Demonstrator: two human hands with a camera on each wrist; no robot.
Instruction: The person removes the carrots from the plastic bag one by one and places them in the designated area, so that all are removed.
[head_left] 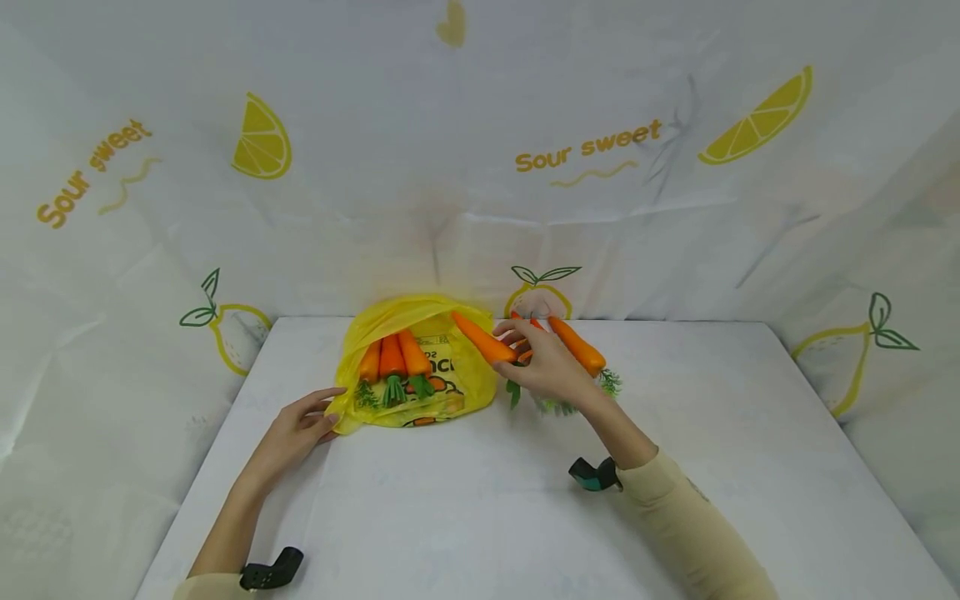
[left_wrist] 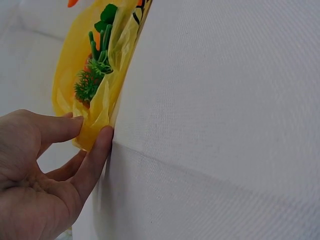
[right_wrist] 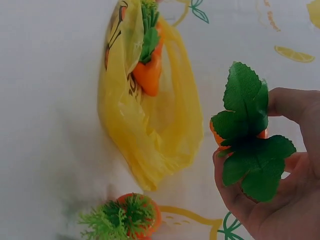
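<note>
A yellow plastic bag (head_left: pixel 420 306) lies on its side with its mouth facing the person. Three orange carrots (head_left: pixel 392 358) with green tops are inside it. My left hand (head_left: pixel 296 427) pinches the left edge of the bag's mouth between thumb and fingers, as the left wrist view also shows. My right hand (head_left: pixel 553 367) holds another carrot (head_left: pixel 480 337) near its leafy end, its tip pointing toward the bag's opening. In the right wrist view broad green leaves (right_wrist: pixel 247 130) cover most of that carrot.
Just right of the bag, another carrot (head_left: pixel 577 346) with a feathery green top lies on the white table (head_left: pixel 465 517). Orange tips beside it are partly hidden by my right hand. A white sheet with lemon prints (head_left: pixel 405 183) rises behind the table.
</note>
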